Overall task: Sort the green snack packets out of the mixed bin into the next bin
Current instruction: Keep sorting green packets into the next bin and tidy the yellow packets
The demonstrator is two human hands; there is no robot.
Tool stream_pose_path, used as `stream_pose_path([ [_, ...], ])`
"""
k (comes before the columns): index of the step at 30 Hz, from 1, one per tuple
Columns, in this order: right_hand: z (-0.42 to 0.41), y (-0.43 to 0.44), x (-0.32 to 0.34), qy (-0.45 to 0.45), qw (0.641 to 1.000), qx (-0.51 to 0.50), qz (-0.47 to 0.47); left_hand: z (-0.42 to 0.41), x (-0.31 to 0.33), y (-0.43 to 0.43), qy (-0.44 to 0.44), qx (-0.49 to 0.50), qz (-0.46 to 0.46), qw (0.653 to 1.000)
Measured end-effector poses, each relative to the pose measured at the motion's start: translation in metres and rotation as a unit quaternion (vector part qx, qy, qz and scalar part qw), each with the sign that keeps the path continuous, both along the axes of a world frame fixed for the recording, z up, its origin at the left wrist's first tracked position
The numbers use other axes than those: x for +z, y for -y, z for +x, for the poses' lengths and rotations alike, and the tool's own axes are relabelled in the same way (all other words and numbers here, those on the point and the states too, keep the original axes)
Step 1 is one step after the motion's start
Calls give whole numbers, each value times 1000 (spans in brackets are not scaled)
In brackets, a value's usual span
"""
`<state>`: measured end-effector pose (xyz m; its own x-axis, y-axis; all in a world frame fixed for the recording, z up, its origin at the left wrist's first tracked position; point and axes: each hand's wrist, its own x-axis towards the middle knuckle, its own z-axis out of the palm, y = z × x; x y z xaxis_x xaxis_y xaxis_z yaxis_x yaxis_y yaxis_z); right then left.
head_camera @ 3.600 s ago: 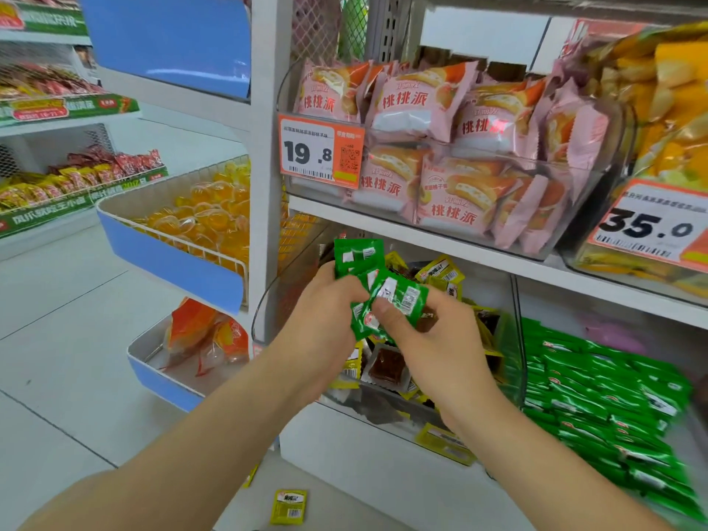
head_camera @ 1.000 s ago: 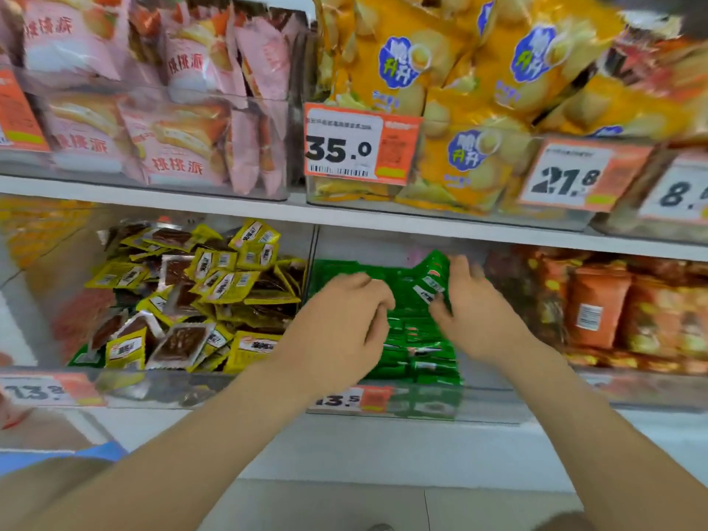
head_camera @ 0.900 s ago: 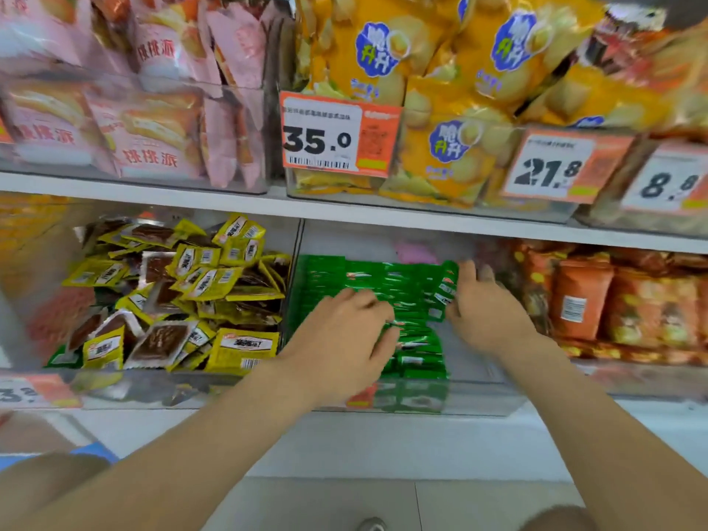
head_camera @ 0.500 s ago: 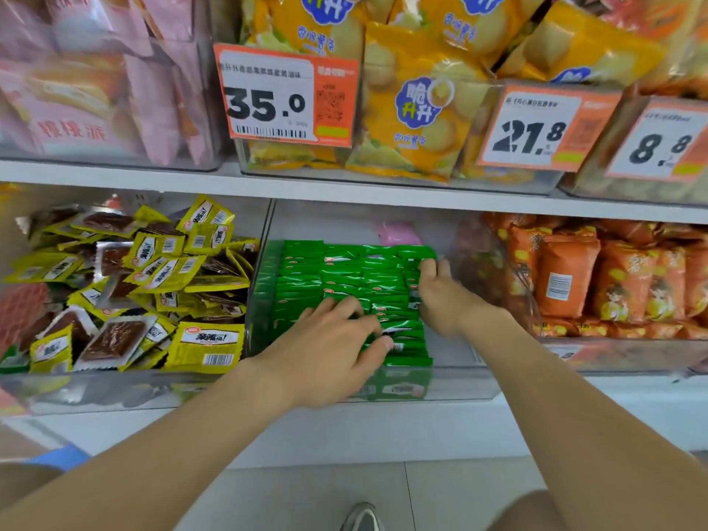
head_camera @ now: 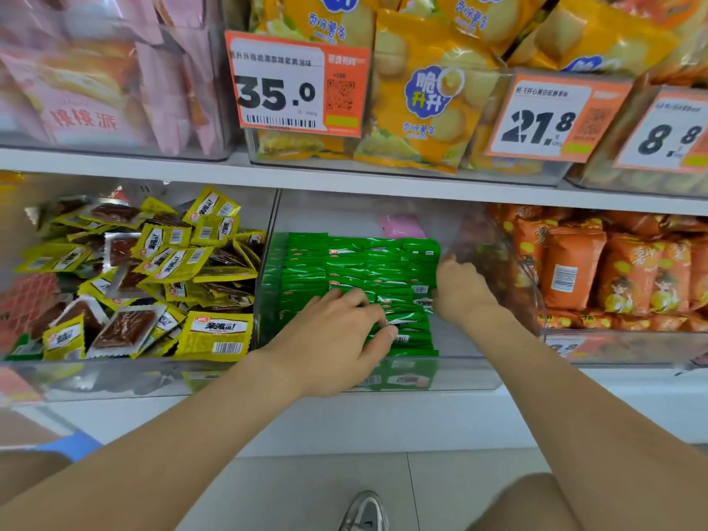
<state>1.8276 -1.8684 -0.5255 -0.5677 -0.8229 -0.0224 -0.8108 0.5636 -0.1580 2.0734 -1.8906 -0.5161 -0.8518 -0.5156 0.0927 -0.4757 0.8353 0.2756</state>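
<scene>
The green packets (head_camera: 364, 262) stand in tight rows in the clear next bin (head_camera: 465, 371), filling its left and middle. The left hand (head_camera: 333, 339) lies flat on the front rows, fingers spread and straight, gripping nothing. The right hand (head_camera: 459, 289) sits against the right edge of the stack; its fingers are hidden there, so I cannot tell whether it grasps a packet. To the left, the mixed bin (head_camera: 115, 379) holds a loose heap of yellow packets (head_camera: 214, 335) with barcodes and a bold Chinese name ending in "!", some showing brown snack through clear windows. On the shelf (head_camera: 344, 182) above, orange price tags read 35.0 (head_camera: 279, 93), 21.8 (head_camera: 536, 124) and 8.8 (head_camera: 666, 138), in front of yellow bags (head_camera: 429, 109) marked 脆升升 on a blue badge. Orange bags (head_camera: 574, 270) fill the bin to the right.
</scene>
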Motion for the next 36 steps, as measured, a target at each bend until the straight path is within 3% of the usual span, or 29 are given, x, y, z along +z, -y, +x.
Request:
stream_pose_path([
  [3, 3, -1, 4, -15, 999, -35, -17, 2, -1, 1, -26, 5, -31, 999],
  [10, 27, -16, 26, 17, 999, 44, 18, 14, 9, -6, -169, -2, -52, 984],
  [14, 76, -21, 64, -28, 991, 111, -76, 42, 30, -20, -253, 22, -72, 965],
  [18, 165, -30, 95, 7, 949, 258, -181, 96, 45, -37, -281, 104, -132, 945],
  [20, 208, -41, 106, 37, 926, 346, -145, 133, 43, -44, -256, 136, -127, 949],
  [22, 244, -50, 107, 30, 902, 429, -41, 175, 31, -45, -198, 122, -99, 967],
  [25, 287, -55, 78, -29, 865, 483, 130, 235, 10, -39, 72, 77, -38, 994],
  [26, 301, -56, 60, -45, 853, 484, 191, 251, 1, -36, 155, 89, -1, 984],
  [29, 341, -48, 4, -48, 801, 493, 337, 294, -48, -7, 284, 178, 109, 936],
  [33, 384, -15, -67, -35, 777, 506, 372, 341, -114, 29, 321, 305, 192, 876],
  [36, 407, 12, -120, -53, 777, 516, 356, 366, -156, 38, 306, 343, 199, 865],
])
